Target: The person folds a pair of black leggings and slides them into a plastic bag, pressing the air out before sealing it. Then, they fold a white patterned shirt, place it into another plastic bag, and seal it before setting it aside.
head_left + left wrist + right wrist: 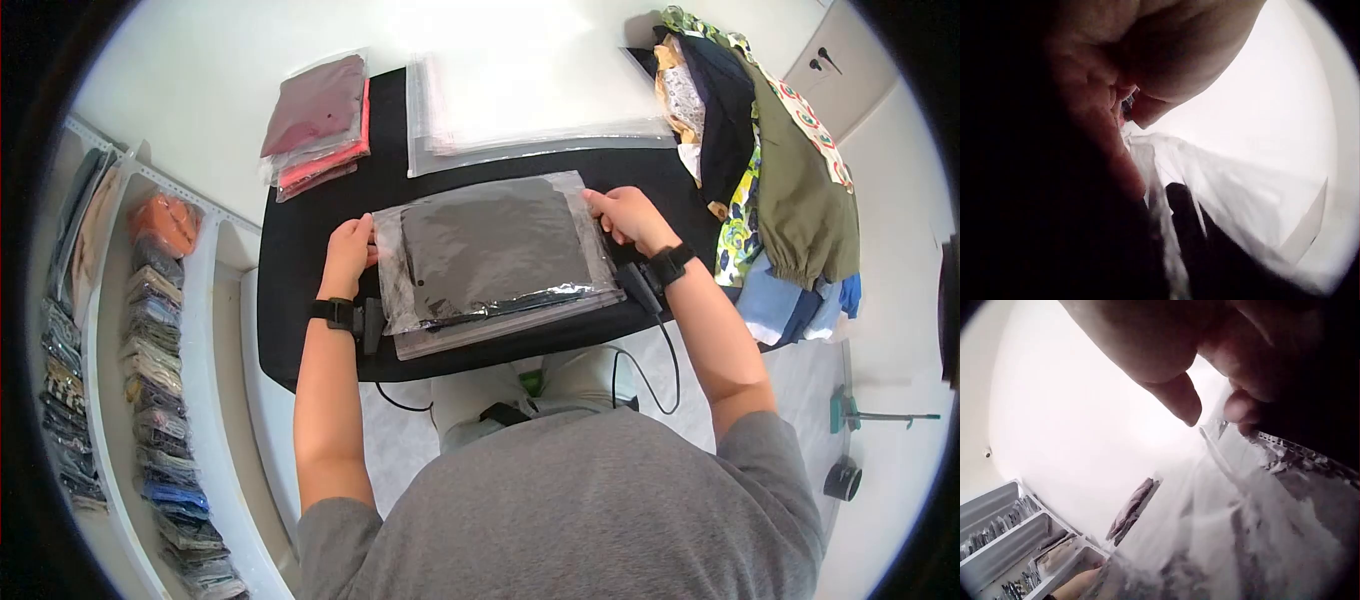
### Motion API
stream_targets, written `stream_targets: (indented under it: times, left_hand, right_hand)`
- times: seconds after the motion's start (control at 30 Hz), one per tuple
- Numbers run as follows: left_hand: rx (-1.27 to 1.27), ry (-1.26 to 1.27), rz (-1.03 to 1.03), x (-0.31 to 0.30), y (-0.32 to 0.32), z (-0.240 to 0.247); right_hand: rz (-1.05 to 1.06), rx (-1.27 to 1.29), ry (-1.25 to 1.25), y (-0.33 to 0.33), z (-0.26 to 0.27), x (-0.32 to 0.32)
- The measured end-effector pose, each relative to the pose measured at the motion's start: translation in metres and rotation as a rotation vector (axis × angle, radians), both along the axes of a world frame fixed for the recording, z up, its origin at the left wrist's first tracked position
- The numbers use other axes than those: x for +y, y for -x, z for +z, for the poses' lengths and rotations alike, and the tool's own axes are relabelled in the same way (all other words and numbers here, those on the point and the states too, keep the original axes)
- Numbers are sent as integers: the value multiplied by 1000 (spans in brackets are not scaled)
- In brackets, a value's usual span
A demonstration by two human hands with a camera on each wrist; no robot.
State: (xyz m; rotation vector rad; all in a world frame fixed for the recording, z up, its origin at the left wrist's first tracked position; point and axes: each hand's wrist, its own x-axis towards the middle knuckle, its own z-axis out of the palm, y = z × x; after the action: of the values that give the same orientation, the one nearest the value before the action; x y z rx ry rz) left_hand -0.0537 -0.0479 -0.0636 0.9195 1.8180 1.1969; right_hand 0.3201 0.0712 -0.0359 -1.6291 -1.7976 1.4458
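A clear plastic bag with a folded dark garment (500, 240) inside lies near the front of the black-covered table, over another clear bag (450, 340). My left hand (349, 250) pinches its upper left corner; in the left wrist view the plastic (1222, 187) runs out from between thumb and fingers of that hand (1147, 69). At the upper right corner, my right hand (630, 217) grips the bag's edge. The right wrist view shows the bag (1210, 531) stretching below the thumb and fingers of the right hand (1210, 356).
Bagged maroon and red garments (318, 110) are stacked at the back left. Flat clear bags (540, 100) lie at the back middle. Loose clothes (800, 190) hang over the right side. Shelves of bagged clothes (160, 340) stand on the left. Cables (672, 370) run from both wrists.
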Motion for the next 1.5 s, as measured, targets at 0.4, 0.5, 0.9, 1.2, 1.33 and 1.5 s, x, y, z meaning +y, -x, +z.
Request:
stream_targets:
  times: [0.4, 0.5, 0.9, 1.2, 1.33, 1.5]
  left_hand:
    - [-374, 162, -231, -51, -26, 12]
    - [-244, 110, -219, -55, -27, 4]
    - [-172, 111, -98, -54, -45, 16]
    - [-132, 135, -113, -54, -42, 15]
    - [-188, 126, -127, -54, -43, 14]
    - [-183, 103, -107, -53, -38, 5]
  right_hand:
    - [217, -52, -28, -3, 14, -31]
    - [181, -51, -101, -9, 0, -28]
    - [95, -32, -92, -12, -8, -29]
    - [-77, 37, -40, -8, 2, -21]
    - [61, -135, 38, -2, 3, 6]
    - [178, -115, 122, 3, 12, 11]
